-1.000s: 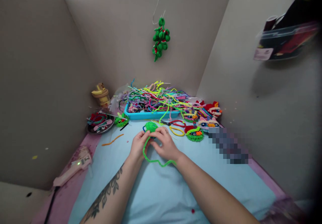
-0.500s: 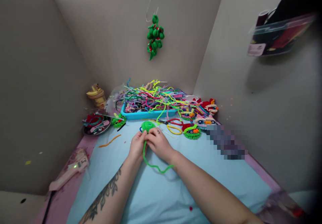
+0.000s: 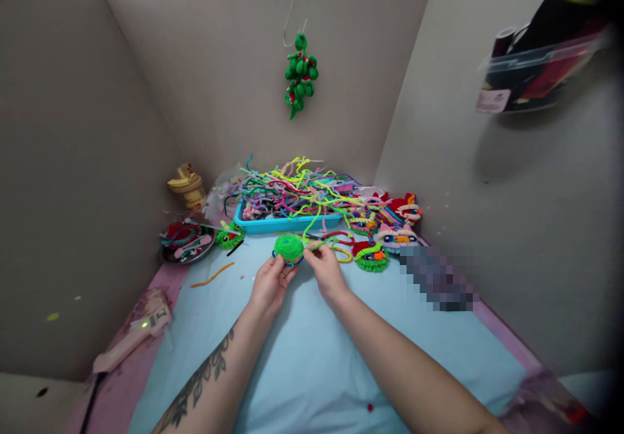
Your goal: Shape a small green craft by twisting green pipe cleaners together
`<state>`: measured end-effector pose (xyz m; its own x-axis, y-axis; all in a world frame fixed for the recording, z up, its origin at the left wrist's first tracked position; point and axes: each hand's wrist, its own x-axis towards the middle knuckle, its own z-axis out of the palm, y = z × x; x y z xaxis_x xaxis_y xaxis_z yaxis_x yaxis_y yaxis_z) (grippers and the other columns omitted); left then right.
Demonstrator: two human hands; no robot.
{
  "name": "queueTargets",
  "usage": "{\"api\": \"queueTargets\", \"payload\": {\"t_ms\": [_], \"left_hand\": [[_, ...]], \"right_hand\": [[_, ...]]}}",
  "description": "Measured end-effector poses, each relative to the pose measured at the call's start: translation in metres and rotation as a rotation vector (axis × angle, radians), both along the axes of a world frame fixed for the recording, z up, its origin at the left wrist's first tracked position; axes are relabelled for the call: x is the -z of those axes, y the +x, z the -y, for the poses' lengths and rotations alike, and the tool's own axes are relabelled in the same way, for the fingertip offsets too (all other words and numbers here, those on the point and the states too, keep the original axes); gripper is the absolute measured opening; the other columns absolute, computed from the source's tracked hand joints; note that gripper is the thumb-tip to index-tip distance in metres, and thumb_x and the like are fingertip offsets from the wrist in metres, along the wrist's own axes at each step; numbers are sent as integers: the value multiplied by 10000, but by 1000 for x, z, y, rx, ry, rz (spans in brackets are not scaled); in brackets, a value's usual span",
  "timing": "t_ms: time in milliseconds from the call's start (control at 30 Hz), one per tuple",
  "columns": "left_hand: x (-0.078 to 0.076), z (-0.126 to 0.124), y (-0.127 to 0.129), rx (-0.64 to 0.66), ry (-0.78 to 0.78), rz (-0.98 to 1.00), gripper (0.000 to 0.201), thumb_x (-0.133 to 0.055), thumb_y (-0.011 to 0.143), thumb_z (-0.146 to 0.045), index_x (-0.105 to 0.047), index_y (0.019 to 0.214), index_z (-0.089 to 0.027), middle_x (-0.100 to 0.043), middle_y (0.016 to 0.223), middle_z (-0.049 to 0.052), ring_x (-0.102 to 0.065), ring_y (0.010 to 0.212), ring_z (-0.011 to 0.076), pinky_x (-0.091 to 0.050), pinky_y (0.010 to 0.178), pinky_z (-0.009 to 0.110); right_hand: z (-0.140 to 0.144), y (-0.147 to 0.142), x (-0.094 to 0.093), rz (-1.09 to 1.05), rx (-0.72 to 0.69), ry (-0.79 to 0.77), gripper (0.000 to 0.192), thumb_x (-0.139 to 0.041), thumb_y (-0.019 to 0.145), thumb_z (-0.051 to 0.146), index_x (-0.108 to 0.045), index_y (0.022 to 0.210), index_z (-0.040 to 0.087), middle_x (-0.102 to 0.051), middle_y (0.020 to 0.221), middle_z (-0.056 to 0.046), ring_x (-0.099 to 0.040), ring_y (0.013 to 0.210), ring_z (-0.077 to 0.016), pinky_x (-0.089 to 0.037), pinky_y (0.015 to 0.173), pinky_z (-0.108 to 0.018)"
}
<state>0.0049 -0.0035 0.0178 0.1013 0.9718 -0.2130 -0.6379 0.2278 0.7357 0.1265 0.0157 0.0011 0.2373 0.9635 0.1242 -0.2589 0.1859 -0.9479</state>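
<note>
My left hand [image 3: 269, 284] grips a round green piece coiled from fuzzy pipe cleaner [image 3: 288, 246], with a dip in its top. A blue strand runs along its lower edge. My right hand [image 3: 326, 270] is just to the right, thumb and fingers pinched on a green pipe cleaner [image 3: 316, 246]; whether it joins the coil I cannot tell. Just behind that hand lie scissors with a red handle and a yellow handle [image 3: 345, 255], partly covered. A green and red bird-like pipe cleaner head [image 3: 371, 257] sits to their right.
A blue tray [image 3: 292, 225] heaped with colourful pipe cleaners stands at the back. Finished heads [image 3: 400, 238] sit at right, and a green one [image 3: 229, 234] at left beside a dark bowl [image 3: 207, 252]. An orange strand [image 3: 213, 275] and pink glue gun [image 3: 134, 340] lie left.
My right hand has moved right, away from my left, drawing the green strand that hung down toward me up to the side. The coil now shows more fully in my left hand.
</note>
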Motion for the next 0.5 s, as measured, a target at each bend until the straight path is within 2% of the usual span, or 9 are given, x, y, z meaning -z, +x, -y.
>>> {"api": "queueTargets", "payload": {"t_ms": [133,200,300,367,500], "left_hand": [[-1,-2,-1,-17,-42,77,106,-575,822,-181,-634,903,-149,-705,894,57,-665,816,147,-505,823,298],[-1,-2,-1,-36,-58,101,90,-572,820,-166,-631,885,-145,-701,872,52,-663,801,141,-509,818,294],[-1,-1,0,-19,-26,95,107,-632,774,-162,-624,879,-146,-694,870,45,-655,787,136,-513,798,287],[-2,1,1,-20,37,64,224,-701,703,-139,-615,910,-157,-690,882,35,-648,791,132,-509,789,272],[-3,2,3,-114,83,0,370,-780,596,-120,-603,917,-161,-692,877,29,-648,799,133,-500,768,243]], "right_hand": [[1,-3,-4,-184,-104,-76,255,-703,614,326,-535,762,204,-575,696,35,-544,631,-130,-415,597,-251],[1,-3,-5,-228,-100,-74,267,-720,592,319,-539,747,199,-605,757,22,-572,669,-137,-444,638,-269],[-1,-4,-3,-195,-23,-14,233,-723,596,298,-559,721,189,-622,817,6,-583,729,-142,-457,712,-286],[-1,-5,-2,-138,-5,30,200,-712,613,289,-572,713,188,-622,794,5,-578,736,-142,-453,724,-283],[2,-7,-3,-54,-31,58,172,-698,633,296,-585,710,192,-609,735,7,-557,701,-140,-446,680,-265]]}}
